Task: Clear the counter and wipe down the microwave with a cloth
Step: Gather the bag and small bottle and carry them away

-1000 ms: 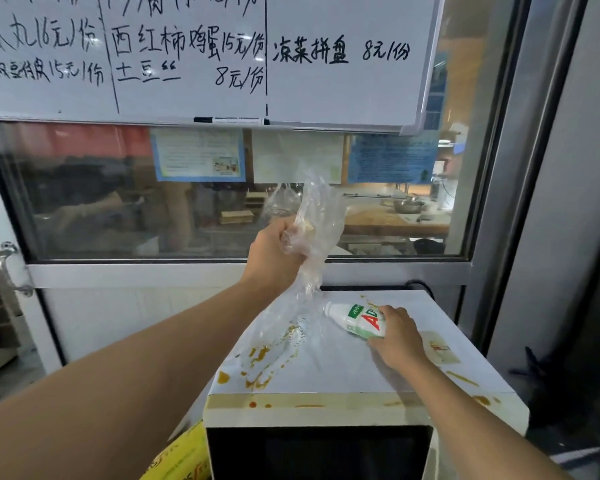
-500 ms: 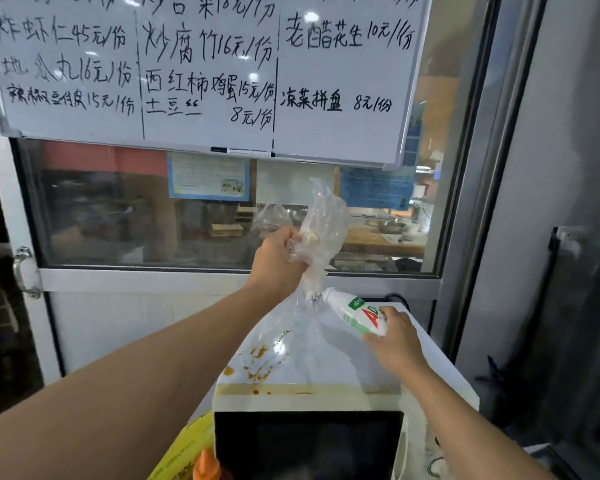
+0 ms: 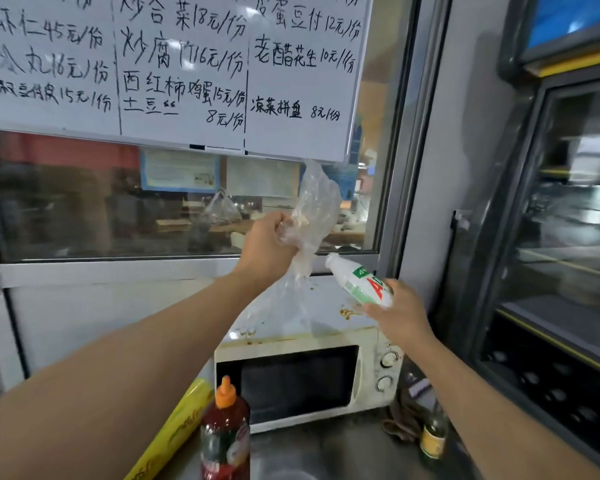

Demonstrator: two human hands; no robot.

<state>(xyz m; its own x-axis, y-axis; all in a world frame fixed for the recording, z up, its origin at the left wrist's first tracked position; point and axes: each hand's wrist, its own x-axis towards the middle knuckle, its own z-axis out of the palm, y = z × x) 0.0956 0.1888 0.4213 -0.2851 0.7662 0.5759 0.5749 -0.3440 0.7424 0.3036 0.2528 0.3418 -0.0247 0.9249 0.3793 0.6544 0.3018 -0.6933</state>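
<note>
Behind the dirty microwave [image 3: 305,382] hangs a menu board. Left hand [image 3: 267,245] squeezes a bag [image 3: 314,216]; right hand [image 3: 399,315] grips a bottle [image 3: 361,282]. Lift both away, keeping the bag from dripping.

The whiteboard [image 3: 174,64] shows a hand-written menu with prices: 炒合菜 18元/份, 炒腐竹 16元/份, 土豆丝 8元/份, 老醋花生 10元/份, 凉菜拼盘 8元/份. The white bottle [image 3: 361,282] has big red letters "AD" on its label. The yellow roll [image 3: 174,434] has writing too blurry to read.
</note>
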